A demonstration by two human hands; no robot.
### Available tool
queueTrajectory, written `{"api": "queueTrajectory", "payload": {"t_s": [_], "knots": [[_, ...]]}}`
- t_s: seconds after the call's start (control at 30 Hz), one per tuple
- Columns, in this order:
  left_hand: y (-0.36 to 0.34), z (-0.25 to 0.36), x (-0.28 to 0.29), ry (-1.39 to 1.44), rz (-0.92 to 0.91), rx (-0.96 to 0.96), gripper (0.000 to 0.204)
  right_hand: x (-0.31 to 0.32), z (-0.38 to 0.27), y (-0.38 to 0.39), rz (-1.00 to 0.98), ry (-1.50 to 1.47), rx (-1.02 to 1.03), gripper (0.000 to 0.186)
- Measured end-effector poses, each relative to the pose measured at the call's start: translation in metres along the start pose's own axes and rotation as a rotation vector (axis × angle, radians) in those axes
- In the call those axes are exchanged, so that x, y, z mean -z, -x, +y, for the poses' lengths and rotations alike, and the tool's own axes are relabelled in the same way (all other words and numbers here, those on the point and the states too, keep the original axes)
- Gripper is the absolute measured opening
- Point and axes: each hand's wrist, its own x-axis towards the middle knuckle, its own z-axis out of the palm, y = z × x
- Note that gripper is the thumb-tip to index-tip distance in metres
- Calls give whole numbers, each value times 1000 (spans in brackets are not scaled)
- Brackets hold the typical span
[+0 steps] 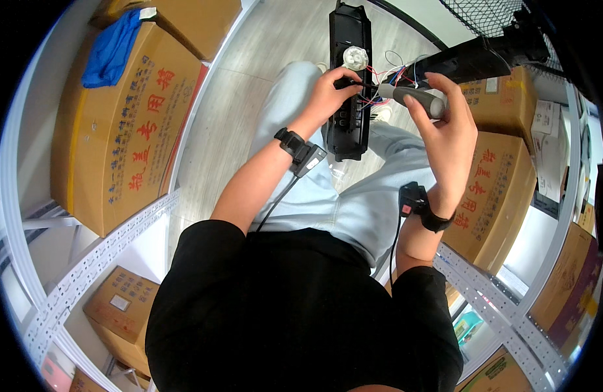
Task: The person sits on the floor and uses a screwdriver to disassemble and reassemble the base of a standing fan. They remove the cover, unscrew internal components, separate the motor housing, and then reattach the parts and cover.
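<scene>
My right hand (448, 127) has its thumb and fingers around the grey handle of a screwdriver (416, 99), which points left. My left hand (331, 98) is closed in a pinch on a small black part (344, 83) at the screwdriver's tip; the fingers hide much of it. Beneath the left hand lies a long black plastic housing (349, 29), upright in the view between my legs. A round whitish component (355, 58) sits on it, just beyond my left fingertips. Thin red, blue and white wires (398, 75) run from the housing toward the right.
A thick black tube (468, 62) and a black mesh basket (488, 16) stand at the far right. Large cardboard boxes rest on shelving at left (128, 124) and right (488, 189). A blue cloth (112, 49) hangs over the left box. White perforated shelf rails (112, 251) flank me.
</scene>
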Motion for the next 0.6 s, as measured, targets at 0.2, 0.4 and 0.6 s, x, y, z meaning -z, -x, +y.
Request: {"api": "queueTrajectory", "payload": {"t_s": [0.2, 0.4, 0.6], "knots": [[0, 4, 0, -11, 8, -2, 17, 1, 1, 3, -34, 143, -103, 32], [0, 1, 0, 38, 4, 33, 18, 1, -5, 4, 27, 20, -109, 34], [0, 1, 1, 1, -1, 20, 18, 1, 5, 3, 10, 151, -100, 41]]}}
